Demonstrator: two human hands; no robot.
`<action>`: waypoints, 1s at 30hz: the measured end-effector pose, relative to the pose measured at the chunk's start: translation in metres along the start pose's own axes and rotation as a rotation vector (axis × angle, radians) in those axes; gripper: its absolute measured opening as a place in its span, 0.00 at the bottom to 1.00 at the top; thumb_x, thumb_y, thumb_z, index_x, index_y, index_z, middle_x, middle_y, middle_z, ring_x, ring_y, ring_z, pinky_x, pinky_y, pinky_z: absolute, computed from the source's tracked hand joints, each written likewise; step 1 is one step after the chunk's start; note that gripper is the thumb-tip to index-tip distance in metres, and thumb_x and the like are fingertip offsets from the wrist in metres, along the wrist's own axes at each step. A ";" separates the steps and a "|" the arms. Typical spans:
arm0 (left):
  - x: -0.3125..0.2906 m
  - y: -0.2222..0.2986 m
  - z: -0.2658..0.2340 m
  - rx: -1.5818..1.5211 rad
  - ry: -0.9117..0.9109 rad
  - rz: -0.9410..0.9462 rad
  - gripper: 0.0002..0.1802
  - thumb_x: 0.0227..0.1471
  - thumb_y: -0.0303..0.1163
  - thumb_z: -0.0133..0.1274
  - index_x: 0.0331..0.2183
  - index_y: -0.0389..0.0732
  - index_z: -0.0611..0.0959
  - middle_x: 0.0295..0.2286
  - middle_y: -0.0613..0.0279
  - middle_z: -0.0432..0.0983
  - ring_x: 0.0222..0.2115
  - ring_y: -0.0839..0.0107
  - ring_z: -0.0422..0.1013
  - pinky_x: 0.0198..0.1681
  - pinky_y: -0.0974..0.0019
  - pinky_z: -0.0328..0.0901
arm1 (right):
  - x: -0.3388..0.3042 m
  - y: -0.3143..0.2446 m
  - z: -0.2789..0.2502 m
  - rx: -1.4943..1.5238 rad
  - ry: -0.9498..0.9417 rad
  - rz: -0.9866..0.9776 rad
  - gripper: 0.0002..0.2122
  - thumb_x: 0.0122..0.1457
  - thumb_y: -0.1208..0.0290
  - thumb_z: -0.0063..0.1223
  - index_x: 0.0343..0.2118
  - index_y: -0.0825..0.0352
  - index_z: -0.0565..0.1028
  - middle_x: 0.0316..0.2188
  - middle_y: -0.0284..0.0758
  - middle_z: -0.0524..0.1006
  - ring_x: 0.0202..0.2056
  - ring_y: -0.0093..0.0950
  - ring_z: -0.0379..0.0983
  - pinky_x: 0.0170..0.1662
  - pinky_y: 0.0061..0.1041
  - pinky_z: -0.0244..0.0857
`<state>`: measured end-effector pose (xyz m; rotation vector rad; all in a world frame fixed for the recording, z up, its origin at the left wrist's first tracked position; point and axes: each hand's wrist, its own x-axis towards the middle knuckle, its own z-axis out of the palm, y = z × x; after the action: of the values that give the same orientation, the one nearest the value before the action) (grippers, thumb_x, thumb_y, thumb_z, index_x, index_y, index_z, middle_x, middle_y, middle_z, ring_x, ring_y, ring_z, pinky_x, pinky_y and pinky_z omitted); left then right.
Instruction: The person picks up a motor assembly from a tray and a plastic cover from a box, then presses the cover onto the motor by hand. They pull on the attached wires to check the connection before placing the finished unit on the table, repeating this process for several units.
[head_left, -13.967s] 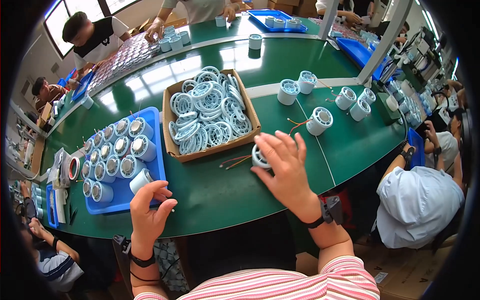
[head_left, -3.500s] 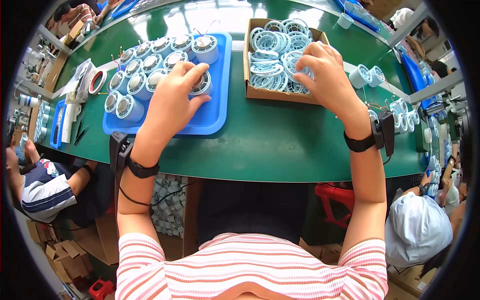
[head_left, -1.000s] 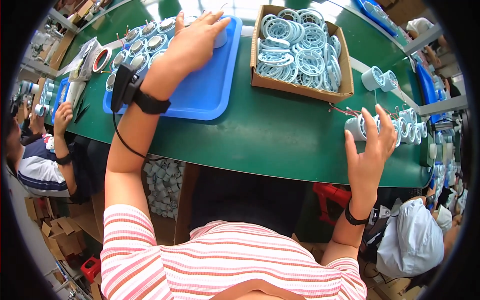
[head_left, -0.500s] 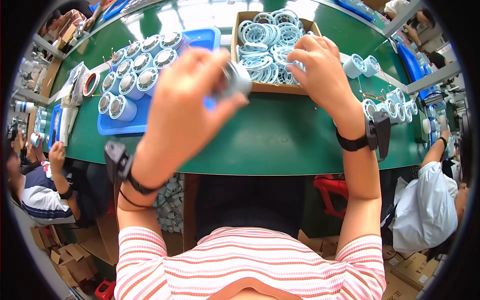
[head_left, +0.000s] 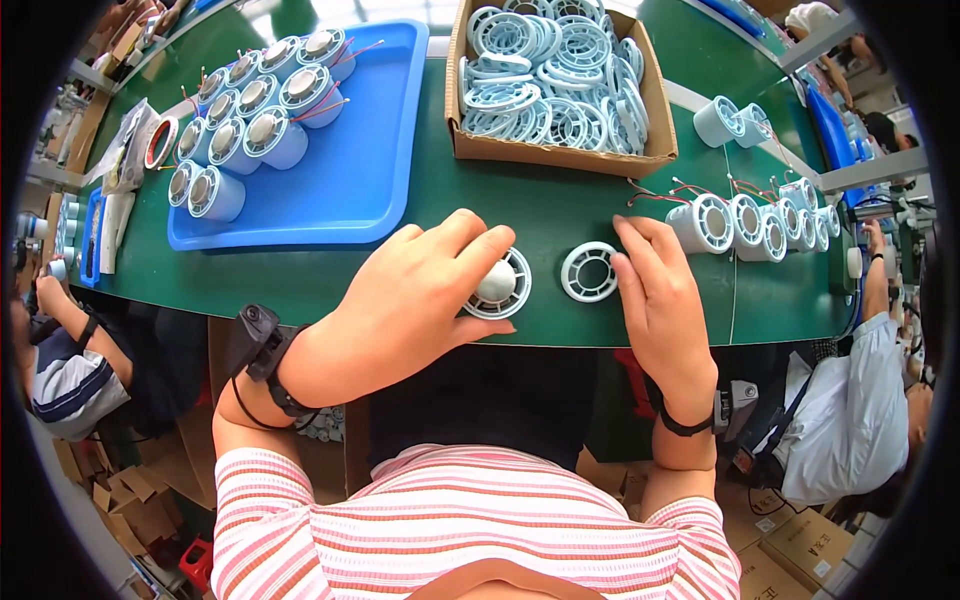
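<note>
Motor unit (head_left: 497, 284), a round pale-blue piece, stands on the green table (head_left: 560, 210) near its front edge, with the left hand (head_left: 415, 300) clamped on it, fingers curled over its top. Just to its right the loose grille ring (head_left: 589, 271) lies flat. The right hand (head_left: 665, 295) is nearer the ring, fingertips (head_left: 625, 265) together, touching its right rim.

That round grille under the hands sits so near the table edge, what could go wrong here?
The left hand presses a motor cylinder close to the green table edge, so a slip might knock it off. The loose grille ring by the right hand could slide away. Red wires nearby may snag fingers.
</note>
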<state>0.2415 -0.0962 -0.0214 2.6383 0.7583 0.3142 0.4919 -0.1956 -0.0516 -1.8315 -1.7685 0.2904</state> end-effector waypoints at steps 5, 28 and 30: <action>-0.005 -0.004 0.008 -0.498 -0.110 -0.190 0.37 0.47 0.28 0.71 0.57 0.39 0.72 0.48 0.56 0.72 0.41 0.63 0.77 0.41 0.65 0.74 | -0.010 0.010 0.006 0.154 -0.101 -0.197 0.24 0.57 0.77 0.64 0.58 0.69 0.74 0.58 0.45 0.72 0.58 0.44 0.68 0.60 0.39 0.63; -0.001 -0.005 0.028 -1.120 -0.142 -0.375 0.46 0.50 0.10 0.59 0.67 0.40 0.62 0.61 0.57 0.65 0.55 0.70 0.71 0.48 0.68 0.77 | -0.012 0.020 -0.018 0.342 -0.284 -0.111 0.35 0.49 0.77 0.68 0.63 0.66 0.70 0.65 0.43 0.68 0.66 0.44 0.61 0.68 0.40 0.54; 0.000 -0.006 0.027 -1.155 -0.174 -0.391 0.46 0.50 0.11 0.59 0.68 0.41 0.61 0.62 0.56 0.65 0.54 0.70 0.71 0.47 0.67 0.78 | -0.013 0.031 -0.028 0.331 -0.373 -0.109 0.33 0.49 0.78 0.68 0.61 0.66 0.72 0.65 0.43 0.68 0.66 0.44 0.62 0.67 0.39 0.55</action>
<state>0.2471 -0.0992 -0.0488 1.3865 0.7028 0.2806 0.5316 -0.2140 -0.0487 -1.5079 -1.9163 0.8736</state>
